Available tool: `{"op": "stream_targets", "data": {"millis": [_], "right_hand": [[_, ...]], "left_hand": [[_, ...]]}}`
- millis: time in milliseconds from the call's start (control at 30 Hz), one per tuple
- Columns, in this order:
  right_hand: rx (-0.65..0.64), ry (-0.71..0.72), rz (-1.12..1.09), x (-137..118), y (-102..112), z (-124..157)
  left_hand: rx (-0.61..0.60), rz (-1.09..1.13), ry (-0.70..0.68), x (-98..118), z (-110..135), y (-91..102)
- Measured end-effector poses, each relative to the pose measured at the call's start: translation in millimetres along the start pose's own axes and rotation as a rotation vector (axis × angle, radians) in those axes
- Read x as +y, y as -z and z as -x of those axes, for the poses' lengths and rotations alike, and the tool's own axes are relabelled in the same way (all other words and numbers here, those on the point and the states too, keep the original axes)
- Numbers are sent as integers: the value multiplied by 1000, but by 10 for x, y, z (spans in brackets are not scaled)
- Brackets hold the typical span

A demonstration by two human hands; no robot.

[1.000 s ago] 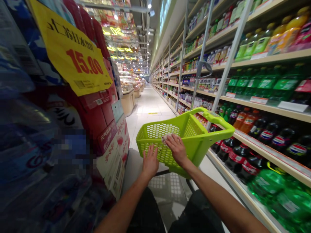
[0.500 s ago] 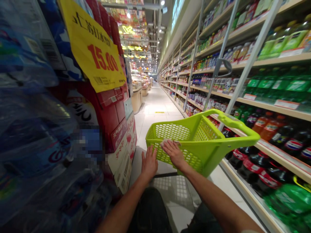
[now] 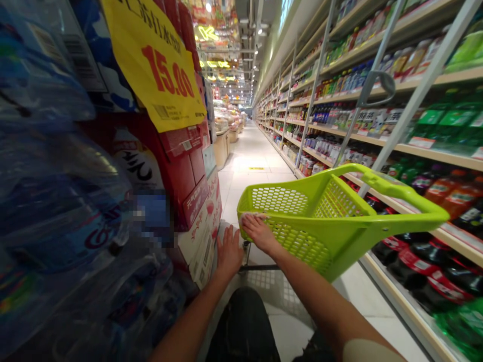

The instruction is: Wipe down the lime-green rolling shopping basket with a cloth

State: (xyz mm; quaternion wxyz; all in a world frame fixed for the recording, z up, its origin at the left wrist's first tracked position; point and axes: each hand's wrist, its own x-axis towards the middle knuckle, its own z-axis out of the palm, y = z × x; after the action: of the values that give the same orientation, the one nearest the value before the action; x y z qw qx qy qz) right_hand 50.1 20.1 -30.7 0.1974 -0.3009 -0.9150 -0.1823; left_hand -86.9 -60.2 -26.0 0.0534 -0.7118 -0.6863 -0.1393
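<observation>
A lime-green shopping cart (image 3: 309, 236) with a perforated basket stands in front of me. My right hand (image 3: 258, 232) lies flat against the near side of the basket, close to its front corner. Under its fingers is a pale, crumpled cloth (image 3: 248, 217), mostly hidden, pressed between hand and basket. My left hand (image 3: 229, 251) is just left of the cart's front end, with its fingers spread and nothing in them. It is nearest to the stacked cartons and appears apart from the basket.
Red and white drink cartons (image 3: 188, 191) are stacked close on the left, under a yellow price sign (image 3: 162, 75). Wrapped water bottles (image 3: 64, 221) fill the left edge. Shelves of bottled drinks (image 3: 418, 256) line the right. A tiled aisle (image 3: 245, 151) runs ahead.
My right hand has slid with the cloth along the basket toward its front corner. The cart and shelves appear farther right in view. My left hand stays open.
</observation>
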Motion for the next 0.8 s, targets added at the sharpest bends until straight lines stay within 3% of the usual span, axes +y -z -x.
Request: {"op": "stream_targets", "data": {"millis": [67,133,333,533,733,800], "right_hand": [[-90,47,-7,-71,-106,159],[-98,63,-27,-117,-126,237],[139,-109,-31,1,143,6],[-7,-121,-48,-79,-13,445],[263,-196,-42,107,233,302],[267,-220,-13,159,286,330]], "left_hand": [[13,-3,7,-69,13,-23],[23,-7,17,-116,19,-38],[44,-2,4,-13,-5,35],[55,-4,-25,73,3,150],[19,0,-11,237,-14,217],[23,10,-20,299,-27,235]]}}
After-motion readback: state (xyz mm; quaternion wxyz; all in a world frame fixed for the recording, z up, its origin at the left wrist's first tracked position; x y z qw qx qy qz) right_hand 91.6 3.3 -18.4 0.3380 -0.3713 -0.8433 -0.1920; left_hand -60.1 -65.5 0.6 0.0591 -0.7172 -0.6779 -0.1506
